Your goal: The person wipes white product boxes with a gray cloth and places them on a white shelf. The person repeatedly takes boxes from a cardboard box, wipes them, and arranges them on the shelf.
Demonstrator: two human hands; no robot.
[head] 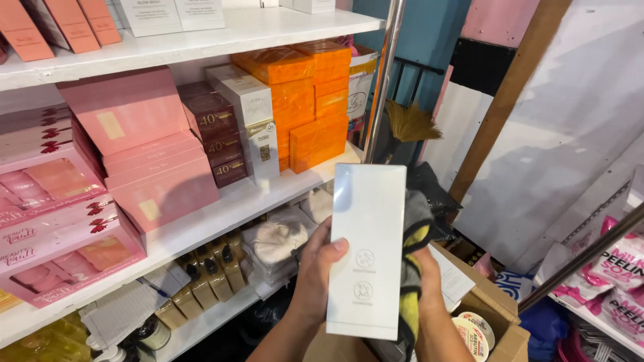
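My left hand (316, 268) grips the left edge of a tall white glossy box (365, 248), thumb on its front face, holding it upright in front of the shelves. My right hand (424, 281) is mostly hidden behind the box and holds a grey and yellow cloth (412, 268) pressed against the box's right side.
White shelves (221, 208) on the left carry pink boxes (134, 134), dark maroon boxes (218, 131), a white box (255, 114) and orange boxes (308, 100). Bottles (215, 268) and wrapped packs fill the lower shelf. An open cardboard carton (493, 315) with round jars sits below my hands. A metal pole (384, 74) stands behind.
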